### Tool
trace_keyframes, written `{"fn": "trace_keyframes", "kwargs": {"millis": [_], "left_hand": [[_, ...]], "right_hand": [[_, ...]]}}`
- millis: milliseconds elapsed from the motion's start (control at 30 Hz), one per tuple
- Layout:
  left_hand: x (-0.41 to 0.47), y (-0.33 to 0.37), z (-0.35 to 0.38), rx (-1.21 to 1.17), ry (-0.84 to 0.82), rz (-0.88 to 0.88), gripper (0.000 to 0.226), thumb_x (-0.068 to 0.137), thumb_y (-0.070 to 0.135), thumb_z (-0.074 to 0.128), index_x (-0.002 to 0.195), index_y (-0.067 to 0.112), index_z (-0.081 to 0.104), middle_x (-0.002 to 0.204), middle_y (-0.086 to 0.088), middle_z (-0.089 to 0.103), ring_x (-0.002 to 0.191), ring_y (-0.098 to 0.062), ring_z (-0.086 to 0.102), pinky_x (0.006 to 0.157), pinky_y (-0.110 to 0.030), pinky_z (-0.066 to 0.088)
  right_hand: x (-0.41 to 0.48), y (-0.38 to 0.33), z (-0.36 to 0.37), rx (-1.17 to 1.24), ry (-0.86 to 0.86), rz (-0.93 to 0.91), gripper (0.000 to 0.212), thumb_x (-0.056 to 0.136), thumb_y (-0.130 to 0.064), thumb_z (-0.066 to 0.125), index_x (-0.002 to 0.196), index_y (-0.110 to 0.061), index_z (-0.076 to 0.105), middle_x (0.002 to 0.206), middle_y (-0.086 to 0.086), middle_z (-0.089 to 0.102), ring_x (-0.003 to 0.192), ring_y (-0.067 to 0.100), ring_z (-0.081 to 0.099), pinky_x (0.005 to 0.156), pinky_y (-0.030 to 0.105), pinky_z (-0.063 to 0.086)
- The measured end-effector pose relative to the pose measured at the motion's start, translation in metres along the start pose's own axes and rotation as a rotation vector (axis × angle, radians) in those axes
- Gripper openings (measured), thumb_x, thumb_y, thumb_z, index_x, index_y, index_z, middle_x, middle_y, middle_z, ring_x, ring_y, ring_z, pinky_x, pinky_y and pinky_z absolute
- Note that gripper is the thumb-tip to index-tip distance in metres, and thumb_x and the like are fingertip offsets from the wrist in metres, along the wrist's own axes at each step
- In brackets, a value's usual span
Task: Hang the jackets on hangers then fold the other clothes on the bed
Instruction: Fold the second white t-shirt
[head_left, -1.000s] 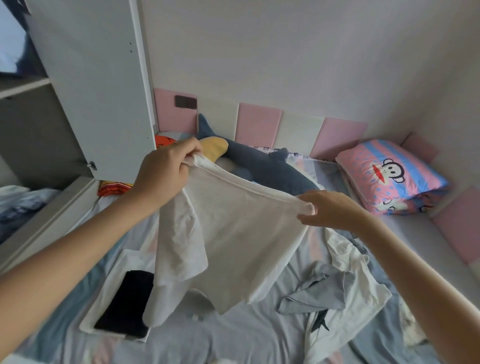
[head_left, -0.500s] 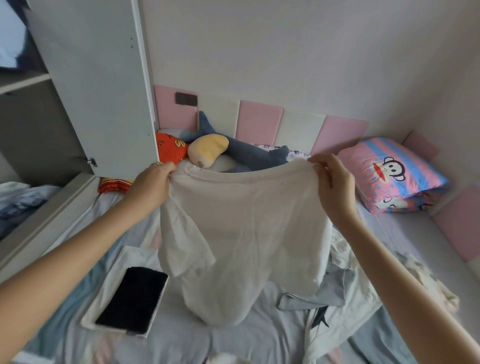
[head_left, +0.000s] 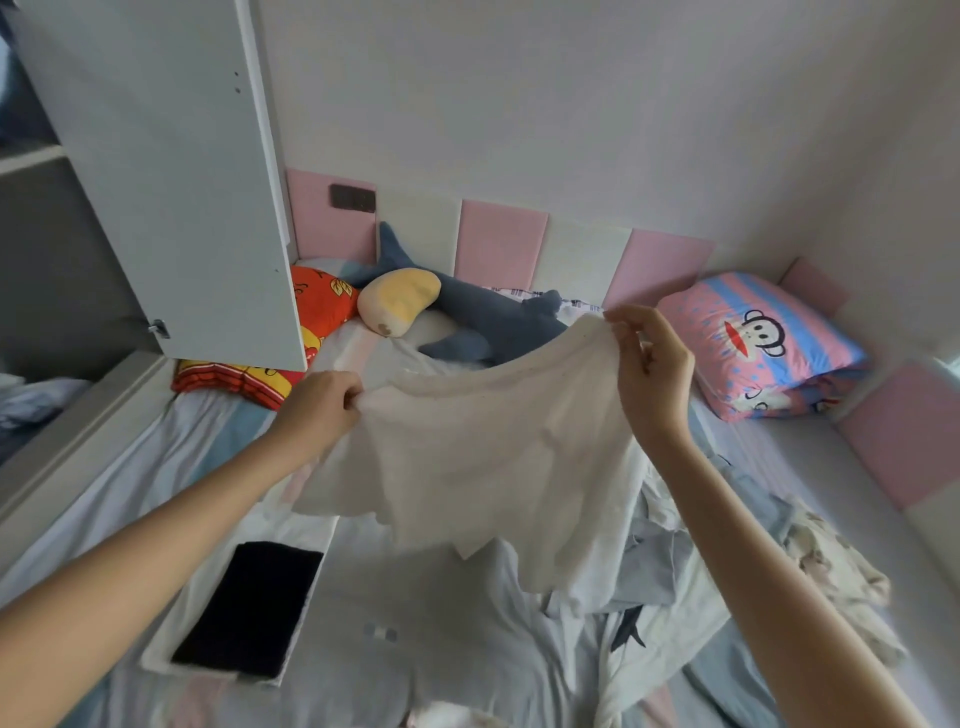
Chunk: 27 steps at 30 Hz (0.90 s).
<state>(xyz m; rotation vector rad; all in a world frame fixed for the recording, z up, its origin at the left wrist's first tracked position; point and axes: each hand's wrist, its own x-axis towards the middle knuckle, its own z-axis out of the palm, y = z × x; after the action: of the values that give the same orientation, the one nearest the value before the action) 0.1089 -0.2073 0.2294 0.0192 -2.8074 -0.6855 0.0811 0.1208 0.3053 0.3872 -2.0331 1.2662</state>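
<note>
While both hands pinch its top edge, the thin white cotton T-shirt (head_left: 483, 462) hangs above the bed (head_left: 415, 639) — left hand (head_left: 322, 410) low, right hand (head_left: 652, 364) higher. Light, limp, billowing; best held by the shoulders — spread flat.

Bed (head_left: 415, 649) with shark plush (head_left: 498, 325), pillow (head_left: 758, 338), crumpled clothes (head_left: 670, 571)

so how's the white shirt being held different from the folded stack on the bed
The white shirt hangs unfolded, held up by its top edge; the folded stack lies flat on the bed. The shirt is plain white; the stack has a black piece on top.
</note>
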Motion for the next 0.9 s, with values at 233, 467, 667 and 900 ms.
{"fn": "trace_keyframes", "kwargs": {"millis": [233, 467, 667, 900], "left_hand": [[0.001, 0.02, 0.014, -0.528, -0.215, -0.091, 0.022, 0.088, -0.005, 0.042, 0.073, 0.009, 0.049, 0.069, -0.002, 0.048, 0.072, -0.015, 0.045, 0.059, -0.022, 0.032], [0.002, 0.021, 0.004, -0.446, -0.281, -0.015, 0.023, 0.084, 0.003, 0.054, 0.103, 0.011, 0.043, 0.097, -0.006, 0.053, 0.089, -0.017, 0.053, 0.067, -0.021, 0.041], [-0.001, 0.009, 0.002, -0.181, 0.03, 0.085, 0.024, 0.075, 0.004, 0.074, 0.074, 0.017, 0.054, 0.07, 0.001, 0.061, 0.065, -0.014, 0.059, 0.057, -0.022, 0.041], [-0.001, 0.015, 0.005, -0.151, 0.052, 0.095, 0.002, 0.074, -0.002, 0.07, 0.075, 0.0, 0.07, 0.069, -0.006, 0.065, 0.063, -0.017, 0.057, 0.056, -0.015, 0.036]], "right_hand": [[0.01, 0.012, -0.011, -0.033, 0.228, 0.076, 0.022, 0.089, -0.003, 0.047, 0.093, -0.014, 0.066, 0.08, -0.03, 0.062, 0.073, -0.007, 0.053, 0.069, 0.012, 0.038], [0.01, 0.023, -0.017, -0.066, 0.311, 0.136, 0.022, 0.087, 0.002, 0.046, 0.093, -0.005, 0.065, 0.081, -0.019, 0.058, 0.074, -0.01, 0.052, 0.07, 0.005, 0.036], [0.006, 0.011, -0.019, 0.011, 0.313, 0.084, 0.021, 0.087, 0.001, 0.047, 0.094, -0.009, 0.065, 0.08, -0.035, 0.059, 0.074, -0.01, 0.052, 0.067, 0.008, 0.036], [0.008, -0.004, -0.02, 0.063, 0.231, 0.03, 0.02, 0.088, -0.001, 0.051, 0.092, -0.016, 0.063, 0.079, -0.03, 0.062, 0.073, -0.007, 0.054, 0.062, 0.014, 0.039]]}}
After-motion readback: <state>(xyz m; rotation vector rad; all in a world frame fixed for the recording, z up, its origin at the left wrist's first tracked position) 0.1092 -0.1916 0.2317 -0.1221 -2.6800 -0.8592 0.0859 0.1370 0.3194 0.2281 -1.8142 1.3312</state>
